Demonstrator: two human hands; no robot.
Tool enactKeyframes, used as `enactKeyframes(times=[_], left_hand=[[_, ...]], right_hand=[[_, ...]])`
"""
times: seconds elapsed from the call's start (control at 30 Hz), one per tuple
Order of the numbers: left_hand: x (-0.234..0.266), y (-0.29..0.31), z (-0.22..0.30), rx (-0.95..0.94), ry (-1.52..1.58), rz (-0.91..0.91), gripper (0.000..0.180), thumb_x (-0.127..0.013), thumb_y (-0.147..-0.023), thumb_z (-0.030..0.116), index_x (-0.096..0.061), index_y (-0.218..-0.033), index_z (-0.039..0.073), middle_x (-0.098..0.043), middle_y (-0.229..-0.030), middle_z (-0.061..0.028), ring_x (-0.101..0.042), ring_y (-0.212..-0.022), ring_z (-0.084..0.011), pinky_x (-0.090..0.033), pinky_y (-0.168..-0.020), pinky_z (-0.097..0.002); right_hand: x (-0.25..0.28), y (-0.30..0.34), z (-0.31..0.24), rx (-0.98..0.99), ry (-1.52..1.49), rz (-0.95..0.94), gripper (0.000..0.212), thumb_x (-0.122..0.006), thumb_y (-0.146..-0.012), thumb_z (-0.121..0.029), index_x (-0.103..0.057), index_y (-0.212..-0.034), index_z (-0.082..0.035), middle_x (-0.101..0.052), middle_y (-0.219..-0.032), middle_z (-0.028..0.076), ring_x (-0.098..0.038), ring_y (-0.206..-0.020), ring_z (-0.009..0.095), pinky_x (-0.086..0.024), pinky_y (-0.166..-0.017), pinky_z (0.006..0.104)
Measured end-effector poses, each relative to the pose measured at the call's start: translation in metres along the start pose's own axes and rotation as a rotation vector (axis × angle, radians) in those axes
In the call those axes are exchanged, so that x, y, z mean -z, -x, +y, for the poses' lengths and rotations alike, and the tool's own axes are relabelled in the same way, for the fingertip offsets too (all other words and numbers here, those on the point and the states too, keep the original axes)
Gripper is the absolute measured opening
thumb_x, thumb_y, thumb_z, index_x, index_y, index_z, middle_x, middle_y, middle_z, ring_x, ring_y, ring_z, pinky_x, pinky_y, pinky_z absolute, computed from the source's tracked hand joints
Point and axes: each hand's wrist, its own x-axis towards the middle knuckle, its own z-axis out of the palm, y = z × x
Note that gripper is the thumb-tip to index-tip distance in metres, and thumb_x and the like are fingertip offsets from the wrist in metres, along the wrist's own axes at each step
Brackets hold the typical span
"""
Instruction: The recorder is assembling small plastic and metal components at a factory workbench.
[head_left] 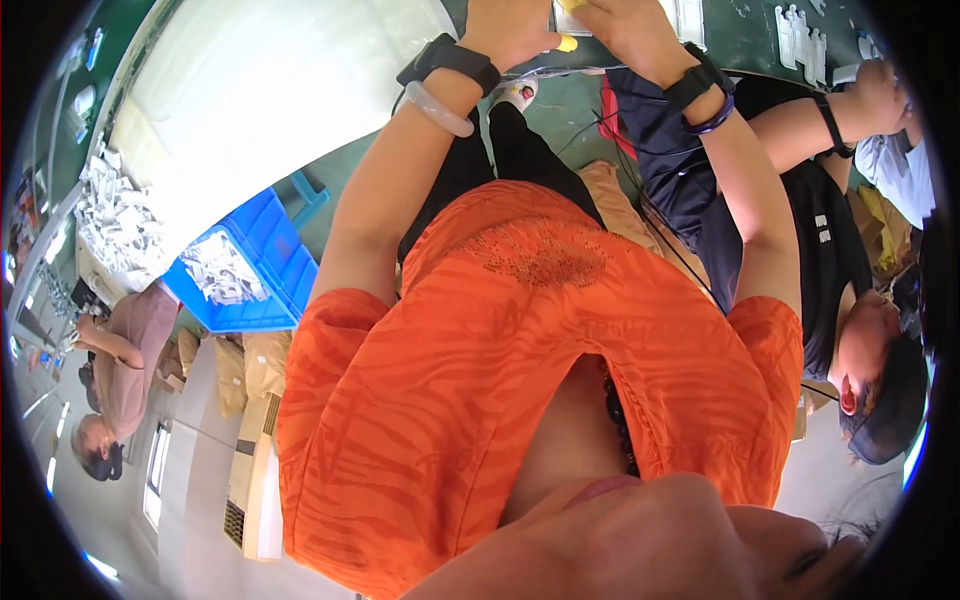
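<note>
Your left hand (512, 28) and right hand (632, 38) work near each other at the top of the view, where a white flat item (692, 22) lies on the worktop (745, 42) under and beside the right hand. A yellow cover (567, 43) tips your left thumb; most fingertips are cut off or hidden, so you cannot tell whether either hand is clamped on anything. Work on the item looks under way, but what is finished on it does not show. White pieces (222, 268) fill much of the blue crate (265, 262) and a white heap (120, 215) stands beyond it; which are done and which left is unclear. The worktop's near edge runs just below your wrists. The pale surface (270, 110) gives open room leftward; to the right, loose white parts (800, 45) and a co-worker's arm (800, 135) narrow it.
</note>
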Motion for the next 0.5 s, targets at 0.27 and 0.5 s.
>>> enactKeyframes(times=[0.27, 0.5], left_hand=[[-0.008, 0.006, -0.011, 0.019, -0.020, -0.033, 0.084, -0.081, -0.064, 0.032, -0.047, -0.136, 0.007, -0.045, -0.140, -0.0086, -0.039, -0.133, -0.0287, -0.025, -0.110, -0.0607], [-0.011, 0.007, -0.011, 0.005, -0.075, -0.014, 0.085, -0.082, -0.062, 0.035, -0.048, -0.135, 0.008, -0.046, -0.139, -0.0072, -0.040, -0.133, -0.0276, -0.027, -0.109, -0.0619]], right_hand=[[0.016, -0.018, -0.007, -0.001, 0.218, -0.380, 0.009, -0.057, -0.074, -0.021, -0.059, -0.070, -0.013, -0.053, -0.073, 0.004, -0.056, -0.068, 0.022, -0.042, -0.069, 0.0375], [0.020, -0.020, 0.009, -0.112, 0.246, -0.356, 0.010, -0.062, -0.071, -0.020, -0.058, -0.067, -0.012, -0.053, -0.069, 0.007, -0.056, -0.064, 0.026, -0.042, -0.063, 0.0410]])
